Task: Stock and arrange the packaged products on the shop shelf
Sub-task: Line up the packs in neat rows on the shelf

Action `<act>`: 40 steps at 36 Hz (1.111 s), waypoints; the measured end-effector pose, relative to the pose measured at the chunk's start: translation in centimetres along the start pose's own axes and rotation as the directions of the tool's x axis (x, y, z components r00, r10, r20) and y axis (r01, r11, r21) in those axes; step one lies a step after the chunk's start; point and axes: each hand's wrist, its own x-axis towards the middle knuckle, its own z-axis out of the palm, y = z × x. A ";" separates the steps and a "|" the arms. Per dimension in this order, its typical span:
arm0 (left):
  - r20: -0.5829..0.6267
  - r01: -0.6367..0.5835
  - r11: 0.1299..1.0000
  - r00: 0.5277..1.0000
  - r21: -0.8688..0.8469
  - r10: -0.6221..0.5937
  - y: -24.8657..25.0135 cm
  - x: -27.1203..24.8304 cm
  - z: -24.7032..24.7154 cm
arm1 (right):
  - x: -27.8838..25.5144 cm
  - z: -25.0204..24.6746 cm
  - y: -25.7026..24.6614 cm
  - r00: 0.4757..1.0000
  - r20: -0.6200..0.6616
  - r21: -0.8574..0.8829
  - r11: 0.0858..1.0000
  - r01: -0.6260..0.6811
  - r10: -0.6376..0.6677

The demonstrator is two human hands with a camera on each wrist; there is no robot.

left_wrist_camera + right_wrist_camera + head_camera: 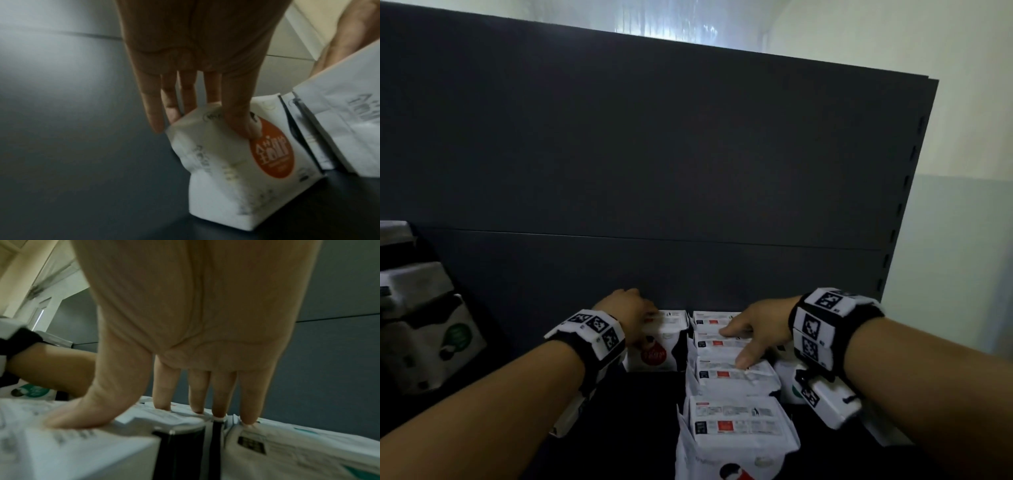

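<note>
While left fingers pinch white orange-circled pack, right fingers rest straight on row.

I cannot read the blurred print on the white soft packet with the orange circle; its top hides some fingertips of my left grip.

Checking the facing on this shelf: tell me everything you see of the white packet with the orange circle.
The packet is a soft white pouch with an orange circle on its front, standing on the dark shelf, close beside the neighbouring row. The left hand pinches its top: thumb in front, fingers behind.
</note>
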 end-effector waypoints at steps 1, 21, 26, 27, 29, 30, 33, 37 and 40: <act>0.016 -0.009 1.000 1.000 0.012 0.008 0.2 -0.1 -0.3 | 0.0 0.0 -0.1 1.000 0.001 -0.004 1.000 0.001 -0.001; 0.336 -0.053 0.910 0.919 -0.411 0.206 7.1 -12.7 -5.0 | -8.0 0.8 -0.9 0.979 -0.203 0.160 0.987 0.008 0.025; 0.295 -0.015 0.920 0.945 -0.391 0.141 8.9 -13.0 -3.5 | -9.0 2.7 -1.5 0.994 -0.099 0.271 0.963 -0.007 0.036; 0.288 -0.021 0.924 0.947 -0.383 0.141 9.1 -13.1 -3.3 | -9.1 3.0 -1.7 0.994 -0.106 0.275 0.961 -0.008 0.038; 0.264 -0.038 0.927 0.953 -0.373 0.146 9.5 -13.0 -2.9 | -9.2 3.4 -2.0 0.992 -0.111 0.303 0.953 -0.027 0.063; 0.251 -0.046 0.928 0.957 -0.369 0.147 9.7 -13.0 -2.7 | -9.2 3.5 -2.2 0.991 -0.110 0.302 0.953 -0.038 0.074; 0.216 -0.068 0.933 0.965 -0.354 0.152 10.1 -13.0 -2.2 | -9.2 3.9 -2.5 0.985 -0.146 0.202 0.978 -0.058 0.089; 0.186 -0.052 0.920 0.973 -0.390 0.133 10.2 -13.6 -2.0 | -9.9 4.7 -2.7 0.973 -0.212 0.101 0.993 -0.067 0.088; 0.162 -0.033 0.899 0.980 -0.437 0.115 10.2 -14.9 -2.2 | -10.8 5.1 -2.8 0.967 -0.242 0.158 0.986 -0.047 0.085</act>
